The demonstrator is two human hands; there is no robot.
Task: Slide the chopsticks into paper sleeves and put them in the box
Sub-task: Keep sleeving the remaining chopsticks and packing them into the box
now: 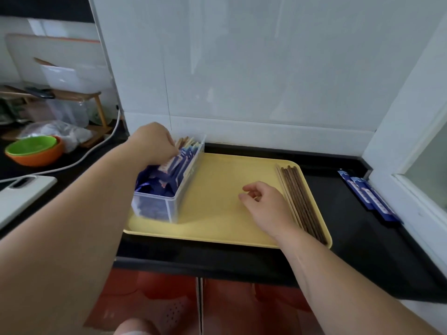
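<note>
Seating them in the box point(169, 206), left hand point(152, 141) pinches sleeved chopsticks point(180, 155); right hand point(263, 204) loose, empty, bare chopsticks point(302, 201) just right.

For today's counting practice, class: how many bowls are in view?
2. A green bowl sits nested inside an orange bowl, both on the black counter at the far left. The plastic bag behind them could hide more.

White tiled wall point(242, 56) — black countertop point(362, 250) below
</note>
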